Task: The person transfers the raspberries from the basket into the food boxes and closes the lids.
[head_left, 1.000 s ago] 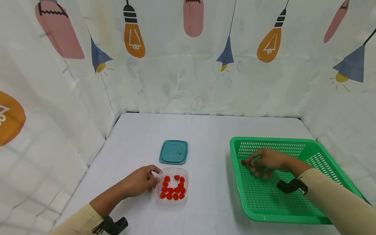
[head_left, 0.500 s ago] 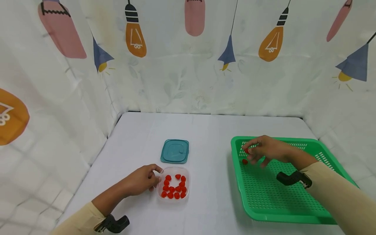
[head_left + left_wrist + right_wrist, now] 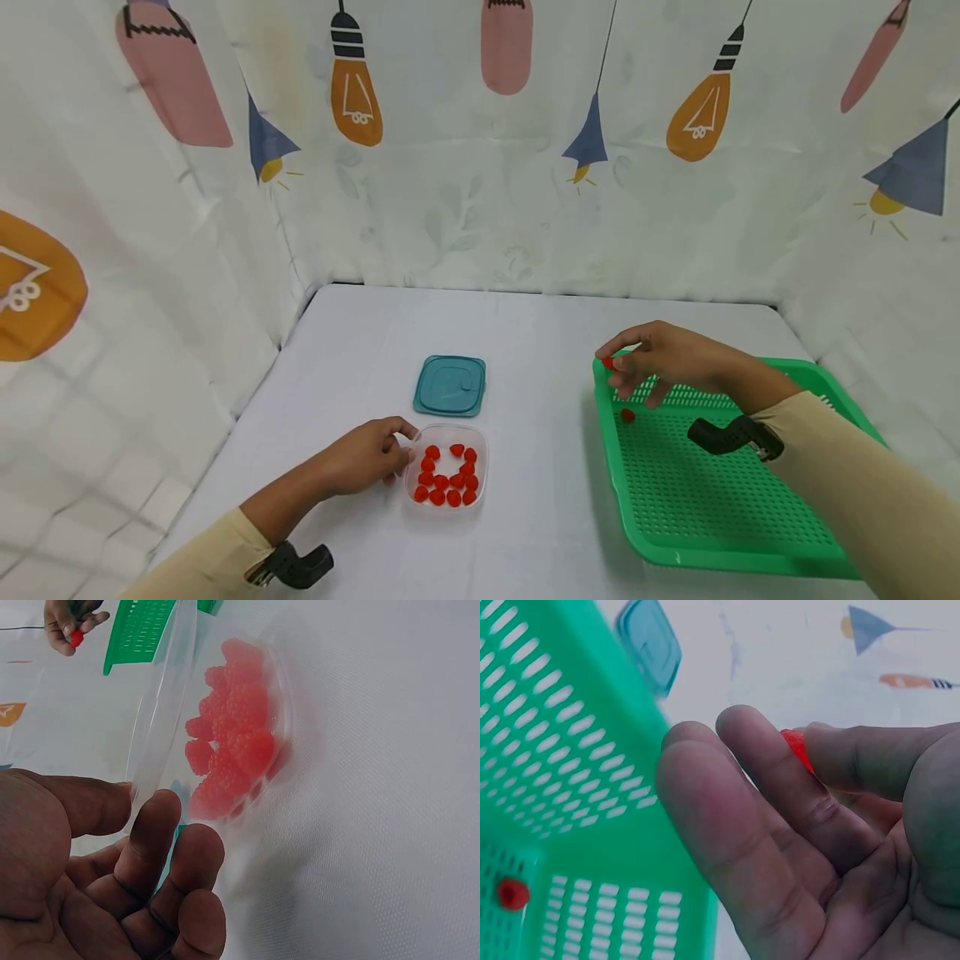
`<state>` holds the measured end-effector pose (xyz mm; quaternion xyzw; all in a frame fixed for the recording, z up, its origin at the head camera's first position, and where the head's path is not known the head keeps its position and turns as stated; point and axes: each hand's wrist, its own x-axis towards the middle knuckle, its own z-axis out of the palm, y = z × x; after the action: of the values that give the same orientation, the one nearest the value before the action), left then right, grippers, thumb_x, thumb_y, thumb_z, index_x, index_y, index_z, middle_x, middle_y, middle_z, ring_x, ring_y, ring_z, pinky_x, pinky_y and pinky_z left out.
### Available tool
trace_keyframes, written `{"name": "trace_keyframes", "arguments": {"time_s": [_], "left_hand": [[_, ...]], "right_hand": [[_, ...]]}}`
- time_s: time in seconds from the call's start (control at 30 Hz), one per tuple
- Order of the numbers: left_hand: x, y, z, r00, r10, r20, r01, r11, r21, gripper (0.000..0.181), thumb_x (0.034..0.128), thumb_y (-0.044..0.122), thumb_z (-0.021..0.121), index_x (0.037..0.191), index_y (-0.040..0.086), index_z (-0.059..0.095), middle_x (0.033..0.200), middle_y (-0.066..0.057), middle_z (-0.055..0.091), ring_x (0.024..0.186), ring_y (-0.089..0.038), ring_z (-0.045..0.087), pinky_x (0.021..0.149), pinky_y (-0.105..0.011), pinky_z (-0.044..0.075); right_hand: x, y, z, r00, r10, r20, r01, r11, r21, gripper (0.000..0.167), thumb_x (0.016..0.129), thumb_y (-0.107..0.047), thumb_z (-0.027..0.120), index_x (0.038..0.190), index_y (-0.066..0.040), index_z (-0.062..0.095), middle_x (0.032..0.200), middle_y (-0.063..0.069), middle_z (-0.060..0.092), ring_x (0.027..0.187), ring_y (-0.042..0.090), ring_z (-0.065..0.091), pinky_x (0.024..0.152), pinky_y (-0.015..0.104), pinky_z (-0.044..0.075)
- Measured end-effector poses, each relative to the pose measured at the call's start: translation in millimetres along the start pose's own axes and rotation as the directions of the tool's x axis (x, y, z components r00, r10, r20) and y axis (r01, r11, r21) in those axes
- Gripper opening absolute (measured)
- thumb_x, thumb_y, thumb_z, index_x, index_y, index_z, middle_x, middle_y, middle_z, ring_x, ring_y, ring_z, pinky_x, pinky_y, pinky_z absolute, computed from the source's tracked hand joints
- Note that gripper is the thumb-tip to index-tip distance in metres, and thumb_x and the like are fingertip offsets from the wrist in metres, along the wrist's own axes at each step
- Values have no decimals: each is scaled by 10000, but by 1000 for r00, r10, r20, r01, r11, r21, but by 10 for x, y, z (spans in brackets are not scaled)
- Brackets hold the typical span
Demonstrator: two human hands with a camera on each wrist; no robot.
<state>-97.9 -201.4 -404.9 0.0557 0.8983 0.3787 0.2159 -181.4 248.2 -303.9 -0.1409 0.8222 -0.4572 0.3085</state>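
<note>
My left hand (image 3: 366,458) pinches the left rim of a clear plastic container (image 3: 450,462) between thumb and finger. Several red raspberries (image 3: 232,720) lie in it, mostly along the sides and front, around a bare patch. My right hand (image 3: 667,358) is raised at the far left corner of a green basket (image 3: 617,500). Between its thumb and fingers it pinches a raspberry (image 3: 798,748), partly hidden by the fingers in the right wrist view. A single raspberry (image 3: 627,415) lies on the basket floor near the left wall.
A teal square lid (image 3: 450,385) lies flat on the white table (image 3: 525,517), just behind the container. The basket takes up the table's right side. A patterned curtain (image 3: 480,192) hangs behind the table and along both sides.
From inside the basket, my right hand has risen leftward and away to the basket's corner with a raspberry pinched in it. My left hand still holds the container rim.
</note>
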Motion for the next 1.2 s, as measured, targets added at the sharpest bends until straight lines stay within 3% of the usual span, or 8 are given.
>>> {"name": "trace_keyframes", "arguments": {"time_s": [0.67,1.2], "left_hand": [[24,6,45,1000,-15,8,15,1000,6,298,973,196,709,1253,133,629,772,-37,628,689,-212,599,626,-345,491],[-43,-1,33,1000,-17,-9,17,1000,2,308,967,186,711,1259,127,630,775,-32,632,697,-214,605,637,-343,511]], "right_hand": [[403,-404,543,996,-40,74,38,999,22,273,1016,-172,654,1287,-152,681,1064,191,728,975,338,718,734,493,595],[664,-689,1091,978,-65,198,78,995,-62,227,1013,-125,640,1217,-180,722,952,115,747,883,306,738,642,451,605]]}}
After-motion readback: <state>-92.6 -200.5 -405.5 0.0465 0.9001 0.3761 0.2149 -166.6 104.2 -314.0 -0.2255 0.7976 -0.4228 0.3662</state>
